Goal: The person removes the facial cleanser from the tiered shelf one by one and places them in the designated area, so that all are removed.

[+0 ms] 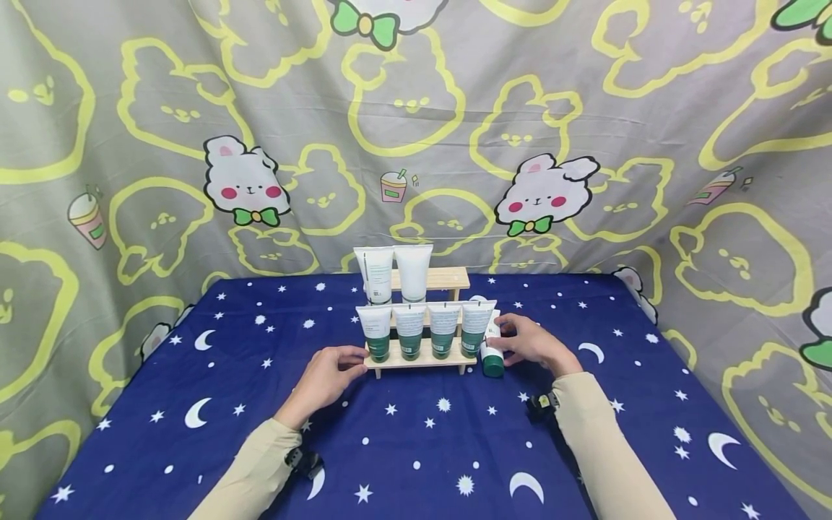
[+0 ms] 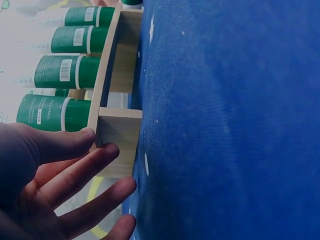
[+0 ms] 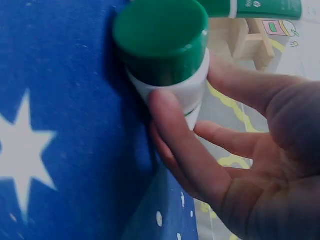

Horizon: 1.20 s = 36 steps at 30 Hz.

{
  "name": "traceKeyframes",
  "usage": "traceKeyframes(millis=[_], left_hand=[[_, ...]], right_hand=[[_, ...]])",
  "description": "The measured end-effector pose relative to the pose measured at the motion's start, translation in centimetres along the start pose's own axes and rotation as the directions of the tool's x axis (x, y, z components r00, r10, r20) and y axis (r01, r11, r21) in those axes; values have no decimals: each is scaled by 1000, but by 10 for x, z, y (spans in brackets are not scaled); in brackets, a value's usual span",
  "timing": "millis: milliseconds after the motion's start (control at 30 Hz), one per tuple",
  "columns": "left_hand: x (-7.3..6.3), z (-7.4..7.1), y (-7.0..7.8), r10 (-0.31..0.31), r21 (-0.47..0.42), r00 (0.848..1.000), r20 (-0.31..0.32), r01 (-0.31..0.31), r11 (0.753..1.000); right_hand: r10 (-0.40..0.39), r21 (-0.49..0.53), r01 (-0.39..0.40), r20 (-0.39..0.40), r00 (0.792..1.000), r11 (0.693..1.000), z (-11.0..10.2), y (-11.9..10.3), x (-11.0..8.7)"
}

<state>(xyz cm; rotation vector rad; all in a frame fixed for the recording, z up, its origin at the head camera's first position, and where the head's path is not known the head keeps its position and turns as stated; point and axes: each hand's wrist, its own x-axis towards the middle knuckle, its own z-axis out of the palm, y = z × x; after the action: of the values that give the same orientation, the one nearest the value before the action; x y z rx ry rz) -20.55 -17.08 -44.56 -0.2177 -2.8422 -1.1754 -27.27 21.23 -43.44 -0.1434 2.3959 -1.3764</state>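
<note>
A two-step wooden display stand point(image 1: 429, 360) holds several white tubes with green lower parts, among them a front-left tube point(image 1: 375, 328). My left hand point(image 1: 330, 379) pinches the left end of its lower step, thumb and index finger at the corner, the other fingers spread, as the left wrist view shows beside the stand's leg point(image 2: 120, 127). At the stand's right end, my right hand point(image 1: 531, 339) grips a white tube with a green cap point(image 3: 162, 45). That tube stands cap down and slightly tilted, close over the cloth; its upper part is partly hidden behind the front-right tube point(image 1: 477, 325).
On the upper step point(image 1: 448, 276) two larger white tubes point(image 1: 412, 271) stand at the left. Under everything lies a dark blue cloth point(image 1: 416, 433) with white moons and stars. A grey curtain point(image 1: 312, 108) with cartoon prints hangs behind and at both sides.
</note>
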Motion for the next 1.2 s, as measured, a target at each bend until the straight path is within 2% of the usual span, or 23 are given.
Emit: traceKeyframes(millis=[400, 667, 833, 967, 1100, 1200], left_hand=[[0, -1, 1, -3, -8, 1000, 9, 3, 1000], [0, 0, 2, 3, -4, 1000, 5, -3, 1000], [0, 0, 2, 7, -5, 1000, 3, -7, 1000], [0, 0, 1, 1, -6, 1000, 3, -1, 1000], [0, 0, 0, -7, -7, 1000, 3, 7, 1000], [0, 0, 0, -8, -9, 1000, 0, 8, 1000]], right_hand=[[-29, 58, 35, -91, 995, 998, 6, 2, 8], [-37, 37, 42, -134, 990, 998, 3, 2, 7], [-73, -12, 72, -179, 981, 997, -5, -2, 3], [-128, -89, 110, -230, 965, 990, -12, -7, -3], [-185, -177, 135, -305, 934, 975, -17, -14, -7], [-212, -194, 150, -357, 910, 970, -18, -21, -10]])
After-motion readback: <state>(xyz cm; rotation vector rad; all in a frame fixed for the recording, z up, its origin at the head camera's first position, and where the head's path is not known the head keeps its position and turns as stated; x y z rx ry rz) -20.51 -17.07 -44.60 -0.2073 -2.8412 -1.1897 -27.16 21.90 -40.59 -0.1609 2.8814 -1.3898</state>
